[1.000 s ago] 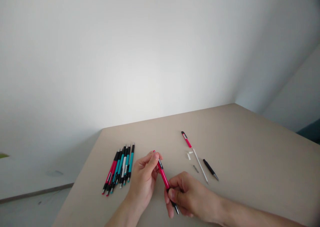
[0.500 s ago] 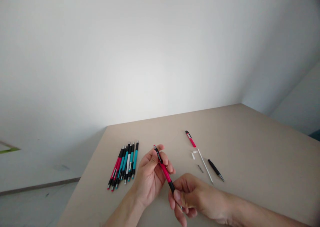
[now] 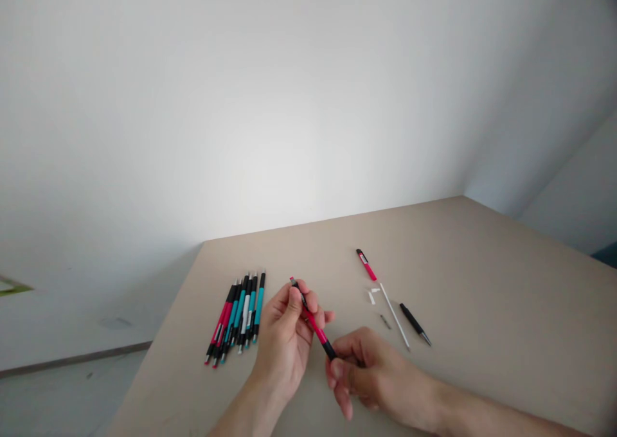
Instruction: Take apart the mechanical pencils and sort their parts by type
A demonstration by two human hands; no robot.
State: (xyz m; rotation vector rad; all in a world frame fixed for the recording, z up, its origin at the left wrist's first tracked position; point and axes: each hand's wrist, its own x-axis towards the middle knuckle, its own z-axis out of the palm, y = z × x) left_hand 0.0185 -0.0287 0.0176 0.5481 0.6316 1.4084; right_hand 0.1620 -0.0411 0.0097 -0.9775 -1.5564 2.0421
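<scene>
A red and black click pen is held slantwise between both hands above the table. My left hand grips its upper part near the clip, the thumb lying along it and the red button sticking out. Closed on the black grip at the lower end is my right hand, whose fingers hide the tip. To the right of the pen lie loose pen parts: a red barrel with a black clip, a thin white refill, a small spring, small white pieces and a black grip section with a metal tip.
Left of my hands, several red, teal and white pens lie side by side on the beige table. A pale wall rises behind the table's back edge.
Both hands still hold the pen. My left thumb has shifted up toward the button end, and my right fingers have changed position around the tip, covering it. The loose parts stay put.
</scene>
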